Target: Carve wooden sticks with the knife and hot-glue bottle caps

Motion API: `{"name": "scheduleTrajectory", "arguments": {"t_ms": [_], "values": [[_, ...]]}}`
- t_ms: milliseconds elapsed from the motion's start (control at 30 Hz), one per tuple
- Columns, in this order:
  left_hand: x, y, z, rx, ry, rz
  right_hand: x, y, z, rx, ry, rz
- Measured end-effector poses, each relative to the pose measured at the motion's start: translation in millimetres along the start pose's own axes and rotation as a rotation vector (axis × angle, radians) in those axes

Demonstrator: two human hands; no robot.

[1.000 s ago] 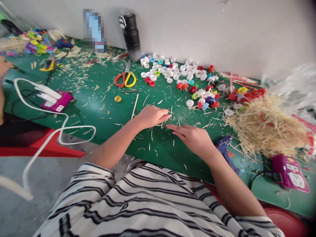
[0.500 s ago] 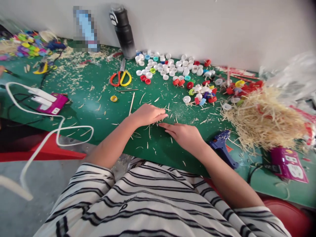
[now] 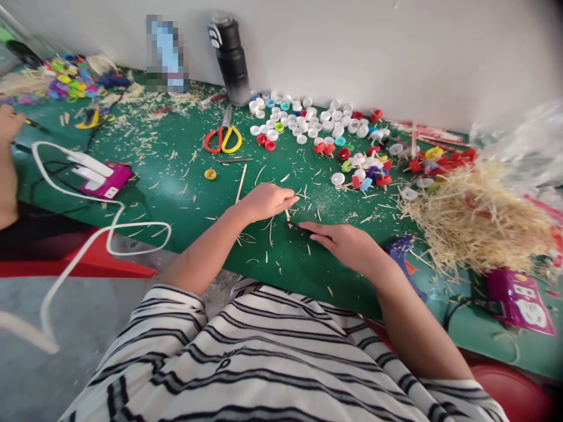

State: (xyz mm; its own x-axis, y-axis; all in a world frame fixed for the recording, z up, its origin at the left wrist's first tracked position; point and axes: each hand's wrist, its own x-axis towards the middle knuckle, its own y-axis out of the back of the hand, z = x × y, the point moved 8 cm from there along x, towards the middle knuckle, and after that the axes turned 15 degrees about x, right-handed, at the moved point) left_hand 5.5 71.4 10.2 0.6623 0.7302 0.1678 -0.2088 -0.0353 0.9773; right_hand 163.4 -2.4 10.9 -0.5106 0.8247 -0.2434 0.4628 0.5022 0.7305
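My left hand (image 3: 269, 200) is closed in a pinch on a short, thin wooden stick (image 3: 287, 215), whose pale end shows below the fingertips. My right hand (image 3: 347, 243) is closed round a small dark knife (image 3: 299, 226), its forefinger stretched along it. The knife's tip is at the lower end of the stick; whether they touch I cannot tell. Thin wood shavings lie round both hands on the green table (image 3: 281, 266). A longer wooden stick (image 3: 241, 180) lies just beyond my left wrist.
Scissors (image 3: 223, 136), a yellow cap (image 3: 210, 174) and many bottle caps (image 3: 308, 126) lie farther back, before a black bottle (image 3: 232, 64). At right are a blue glue gun (image 3: 402, 258) and a heap of wood shavings (image 3: 479, 217). Another person's hand (image 3: 11, 123) shows at far left.
My right hand has drawn back a little toward me and to the right, so the knife and the stick's end now show. The view has shifted slightly left.
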Motion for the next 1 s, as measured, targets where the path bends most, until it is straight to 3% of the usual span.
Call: {"name": "scheduleTrajectory", "arguments": {"t_ms": [167,500,667,1000], "values": [[-1.1,3.0,1.4,-0.032,0.001,0.023,0.8,1.1,3.4,0.002,0.008,0.006],[-3.1,7.8,0.9,0.061,0.007,-0.065,-2.0,9.5,-0.5,-0.232,0.120,0.176],[-3.7,6.3,0.7,-0.003,0.037,-0.137,1.3,4.5,-4.0,-0.268,0.142,0.152],[-2.4,2.9,0.7,-0.034,0.054,-0.172,12.6,-3.3,-8.8,-0.267,0.140,0.179]]}}
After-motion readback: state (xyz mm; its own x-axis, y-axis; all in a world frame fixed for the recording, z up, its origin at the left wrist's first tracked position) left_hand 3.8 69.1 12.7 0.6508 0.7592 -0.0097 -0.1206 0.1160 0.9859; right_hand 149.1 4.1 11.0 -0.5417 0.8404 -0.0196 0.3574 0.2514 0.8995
